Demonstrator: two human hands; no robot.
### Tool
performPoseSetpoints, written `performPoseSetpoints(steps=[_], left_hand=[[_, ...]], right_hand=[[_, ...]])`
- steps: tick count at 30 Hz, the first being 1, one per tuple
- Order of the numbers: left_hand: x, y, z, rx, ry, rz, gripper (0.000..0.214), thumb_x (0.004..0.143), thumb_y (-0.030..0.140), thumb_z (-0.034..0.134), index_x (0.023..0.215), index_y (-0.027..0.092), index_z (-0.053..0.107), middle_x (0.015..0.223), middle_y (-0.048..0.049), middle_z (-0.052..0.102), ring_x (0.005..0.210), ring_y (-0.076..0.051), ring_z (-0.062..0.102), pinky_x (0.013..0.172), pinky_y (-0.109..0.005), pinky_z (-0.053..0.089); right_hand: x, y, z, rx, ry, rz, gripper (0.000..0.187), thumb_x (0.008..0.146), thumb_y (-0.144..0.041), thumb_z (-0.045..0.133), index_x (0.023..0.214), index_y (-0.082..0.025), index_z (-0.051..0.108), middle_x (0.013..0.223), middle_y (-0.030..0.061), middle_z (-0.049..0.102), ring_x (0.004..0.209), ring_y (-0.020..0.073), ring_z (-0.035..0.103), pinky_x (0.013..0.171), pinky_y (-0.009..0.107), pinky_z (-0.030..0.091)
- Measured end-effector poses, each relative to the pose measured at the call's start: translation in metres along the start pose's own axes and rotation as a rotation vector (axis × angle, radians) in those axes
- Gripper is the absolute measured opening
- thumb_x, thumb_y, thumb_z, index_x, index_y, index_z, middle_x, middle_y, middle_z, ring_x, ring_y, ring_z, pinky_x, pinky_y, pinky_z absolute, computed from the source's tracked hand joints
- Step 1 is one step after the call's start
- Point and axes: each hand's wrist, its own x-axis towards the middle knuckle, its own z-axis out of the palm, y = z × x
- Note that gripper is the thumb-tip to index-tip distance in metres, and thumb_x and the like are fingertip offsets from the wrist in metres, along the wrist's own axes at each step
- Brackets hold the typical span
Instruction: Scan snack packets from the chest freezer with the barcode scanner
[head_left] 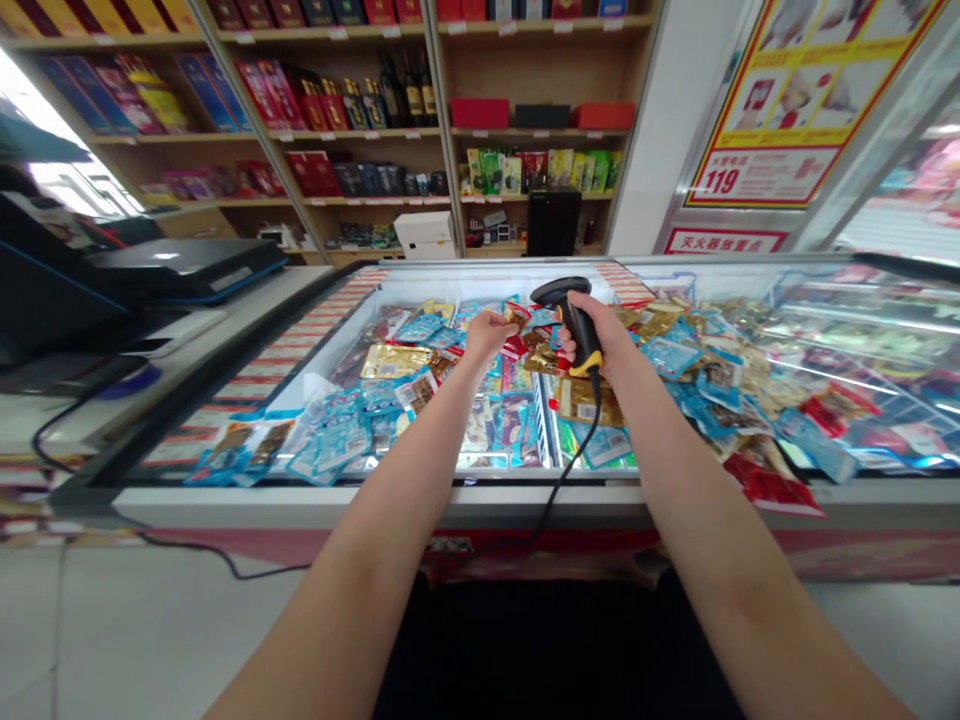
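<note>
My right hand (598, 325) is wrapped round the handle of a black and yellow barcode scanner (577, 322), its head tilted toward the left. A black cable (581, 450) runs down from the scanner's grip over the freezer's front edge. To the left, my left hand (489, 332) pinches a small red and gold snack packet (516, 316) just in front of the scanner head. Under both hands lie many blue, gold and red snack packets (341, 425), spread on the glass top of a chest freezer (300, 495).
A counter (300, 285) with a flat black scale-like device (187, 265) stands at the left. Shelves (360, 137) of boxes, bottles and pouches line the back wall. Red snack packets (776, 485) overhang the freezer's front rim at right. A fire-safety poster (795, 110) hangs behind.
</note>
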Motion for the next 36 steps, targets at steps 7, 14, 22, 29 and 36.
performPoseSetpoints(steps=[7,14,22,29,36], left_hand=[[0.0035,0.0,-0.0003,-0.11,0.029,-0.01,0.021,0.058,0.015,0.073,0.066,0.019,0.054,0.059,0.0055,0.053,0.058,-0.011,0.05,0.06,-0.025,0.038],[0.0068,-0.0023,-0.0033,-0.03,0.043,0.109,0.018,0.059,0.017,0.071,0.069,0.019,0.056,0.065,0.0036,0.058,0.065,-0.014,0.056,0.066,-0.027,0.043],[0.006,-0.0005,-0.0037,0.01,0.038,0.158,0.016,0.06,0.017,0.067,0.068,0.02,0.055,0.069,0.0027,0.059,0.071,-0.015,0.059,0.07,-0.027,0.045],[0.0056,-0.0002,-0.0025,0.002,0.032,0.155,0.016,0.06,0.015,0.068,0.067,0.02,0.054,0.067,0.0029,0.059,0.07,-0.015,0.059,0.071,-0.028,0.046],[0.0041,0.0005,-0.0033,-0.009,0.036,0.149,0.017,0.061,0.016,0.069,0.067,0.02,0.054,0.066,0.0034,0.057,0.068,-0.015,0.057,0.069,-0.027,0.044]], right_hand=[[-0.0023,-0.0008,0.0035,0.001,-0.019,0.005,0.034,0.099,-0.048,0.051,0.083,-0.018,0.058,0.049,0.0004,0.057,0.034,0.0118,0.048,0.033,0.021,0.042],[-0.0018,-0.0012,0.004,0.011,-0.029,0.013,0.037,0.1,-0.049,0.048,0.084,-0.018,0.059,0.049,0.0008,0.057,0.034,0.0114,0.048,0.033,0.02,0.042],[-0.0015,-0.0008,0.0032,0.009,-0.024,-0.002,0.038,0.1,-0.049,0.048,0.083,-0.018,0.059,0.049,0.001,0.057,0.033,0.0114,0.048,0.032,0.02,0.041],[0.0,-0.0022,0.0022,-0.012,-0.051,0.023,0.036,0.1,-0.049,0.048,0.083,-0.018,0.057,0.049,0.0009,0.057,0.034,0.0126,0.049,0.033,0.022,0.043],[0.0014,-0.0004,0.0015,-0.008,-0.057,0.025,0.036,0.098,-0.051,0.052,0.084,-0.019,0.057,0.049,0.0007,0.058,0.034,0.0128,0.05,0.033,0.022,0.043]])
